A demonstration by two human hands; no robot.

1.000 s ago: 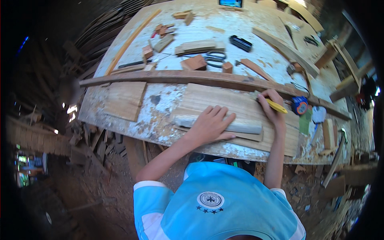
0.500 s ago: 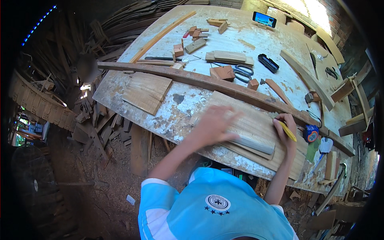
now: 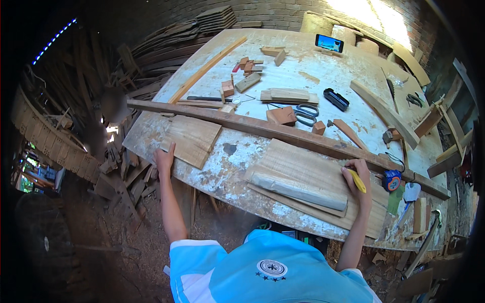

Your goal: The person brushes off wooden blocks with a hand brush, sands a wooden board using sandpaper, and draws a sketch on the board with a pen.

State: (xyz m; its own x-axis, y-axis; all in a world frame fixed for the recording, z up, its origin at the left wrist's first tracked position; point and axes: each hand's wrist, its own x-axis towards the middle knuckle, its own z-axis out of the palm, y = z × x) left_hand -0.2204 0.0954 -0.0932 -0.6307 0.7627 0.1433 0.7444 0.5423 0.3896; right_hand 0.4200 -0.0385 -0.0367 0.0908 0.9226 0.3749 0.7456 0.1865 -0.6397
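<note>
My left hand (image 3: 164,159) grips the near left corner of a short wooden board (image 3: 194,137) that lies flat on the workbench. My right hand (image 3: 357,174) is closed round a slim yellow tool (image 3: 359,183), whose exact kind I cannot make out. That hand rests over the right part of a wider wooden board (image 3: 298,160). Along this board's near side lies a narrow, rounded wood piece (image 3: 298,191), with a thin board under it sticking out toward me.
A long dark wooden beam (image 3: 252,123) crosses the workbench (image 3: 230,166) beyond both boards. Past it lie scissors (image 3: 306,115), a black case (image 3: 336,100), wood blocks and a propped phone (image 3: 329,43). A blue tape measure (image 3: 391,180) sits right of my right hand. Scrap wood is heaped at left.
My left hand has moved left from above the wider board to the short board's corner, uncovering the rounded wood piece. My right hand stays by the wider board with the yellow tool.
</note>
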